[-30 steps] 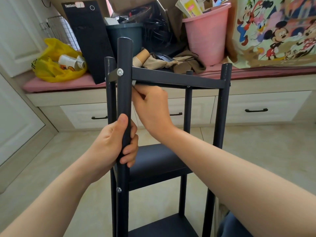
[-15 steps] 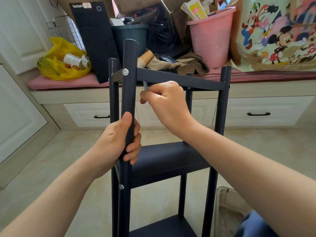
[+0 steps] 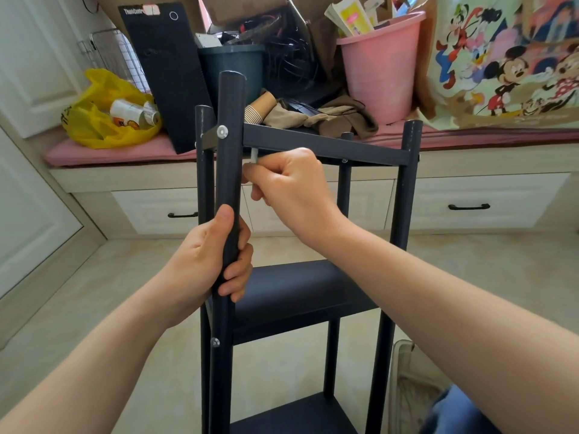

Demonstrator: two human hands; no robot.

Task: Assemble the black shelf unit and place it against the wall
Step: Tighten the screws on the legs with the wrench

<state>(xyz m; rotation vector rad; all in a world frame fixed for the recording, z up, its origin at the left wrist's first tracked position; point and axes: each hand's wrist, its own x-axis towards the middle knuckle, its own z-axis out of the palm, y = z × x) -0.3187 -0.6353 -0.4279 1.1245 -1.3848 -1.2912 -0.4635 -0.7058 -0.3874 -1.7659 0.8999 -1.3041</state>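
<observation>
The black shelf unit (image 3: 313,289) stands upright on the floor in front of me, with round black posts, a top frame bar and two lower shelves in view. My left hand (image 3: 206,261) grips the nearest front post (image 3: 230,126) about halfway up. My right hand (image 3: 291,189) is curled just under the top bar, beside that post, pinching a small grey tool (image 3: 253,155) whose tip pokes up toward the bar's underside. A silver screw head (image 3: 222,131) shows on the post at the top joint, another (image 3: 215,342) lower down.
Behind the shelf runs a window bench with drawers (image 3: 470,202) and a pink cushion. On it sit a yellow bag (image 3: 103,120), a black computer case (image 3: 166,73), a dark bin (image 3: 232,70), a pink bucket (image 3: 379,64) and a cartoon-print bag (image 3: 507,57). A wire basket (image 3: 404,386) sits at lower right.
My right hand has come out from behind the post, away from the top corner joint, to just under the top bar, now showing the grey tool. My left hand keeps its grip.
</observation>
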